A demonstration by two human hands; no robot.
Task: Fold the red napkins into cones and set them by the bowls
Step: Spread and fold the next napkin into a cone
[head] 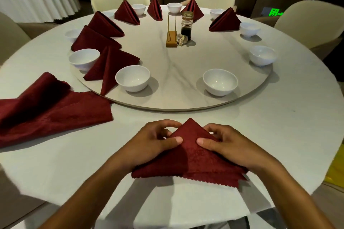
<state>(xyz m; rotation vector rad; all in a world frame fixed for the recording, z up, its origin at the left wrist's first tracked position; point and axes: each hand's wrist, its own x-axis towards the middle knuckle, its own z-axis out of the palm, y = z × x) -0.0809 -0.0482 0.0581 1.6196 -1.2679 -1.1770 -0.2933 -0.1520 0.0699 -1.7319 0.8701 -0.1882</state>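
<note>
In the lower centre of the frame a dark red cloth napkin with a zigzag-cut hem (189, 156) was laid on the white tablecloth of the round dining table (279, 135), already folded into a triangle. Its point was turned toward the upper part of the frame, away from the person, and its wide hem was lying nearest to the body. The long axis of the triangle therefore ran from the bottom of the frame upward, exactly between the two hands.

The left hand (158, 140) was placed on the left slope of the triangle, and the right hand (221, 143) on the right slope. On each hand the thumb was pressed flat on the top layer near the middle line, while the curled fingers were pinching the folded edge close to the point. Both hands were equally near to the cloth, so neither was favoured for the next move. It was judged that the two slopes would be brought together to raise the cone.

A loose pile of unfolded dark red napkins (46, 109) was lying at the left of the frame. On the round marble-patterned turntable (176, 102), seven finished red napkin cones (109, 65) were standing beside white porcelain bowls (132, 78) along its left and upper rim. The bowl at the lower right of the turntable (220, 82) had no cone beside it yet.
</note>
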